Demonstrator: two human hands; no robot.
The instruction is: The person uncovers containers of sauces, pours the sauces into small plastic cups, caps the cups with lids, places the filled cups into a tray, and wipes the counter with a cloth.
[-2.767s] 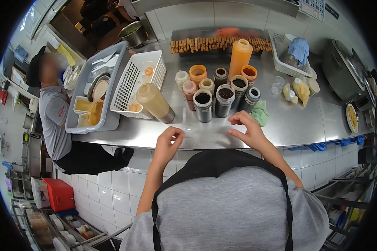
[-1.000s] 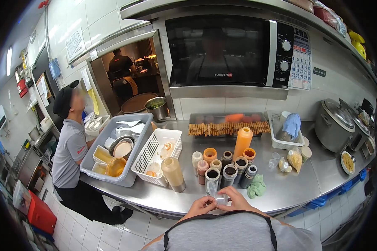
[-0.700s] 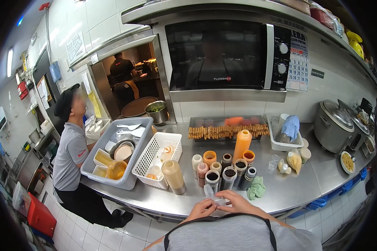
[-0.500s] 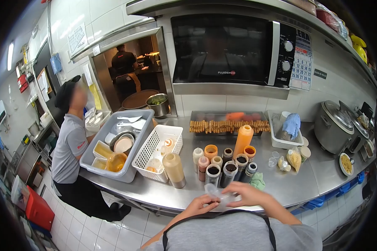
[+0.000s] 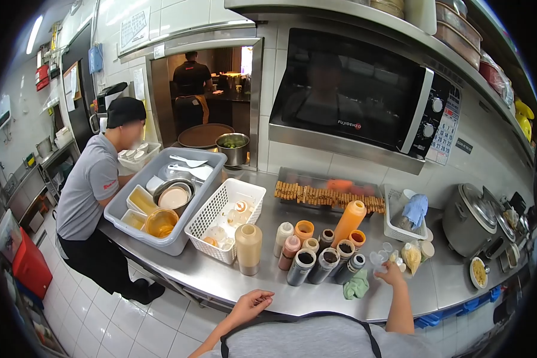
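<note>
My left hand [image 5: 253, 304] hovers over the counter's front edge, its fingers curled together with nothing visible in them. Further right, my right hand [image 5: 389, 274] is extended over the counter, thumb and fingers apart at the near side of a clear plastic cup [image 5: 376, 258]. A bagged yellow food item [image 5: 410, 256] lies just beyond that hand. Between the hands stand several squeeze bottles, among them a dark-filled one [image 5: 302, 266] and a tall orange one [image 5: 349, 222]. A green cloth [image 5: 357, 285] lies beside them, and a tan bottle [image 5: 248, 249] stands apart to the left.
A white basket [image 5: 192, 230] and a grey tub [image 5: 114, 210] of containers stand on the left. A co-worker [image 5: 92, 173] leans beside the tub. Behind the bottles is a tray with clothespins [image 5: 328, 197], below a microwave [image 5: 352, 89]. A rice cooker [image 5: 468, 218] stands at right.
My hands have moved apart from the clear plastic item they held together. My right hand has gone right to the cups, my left slightly left. The view has tilted, and the co-worker's head is lower.
</note>
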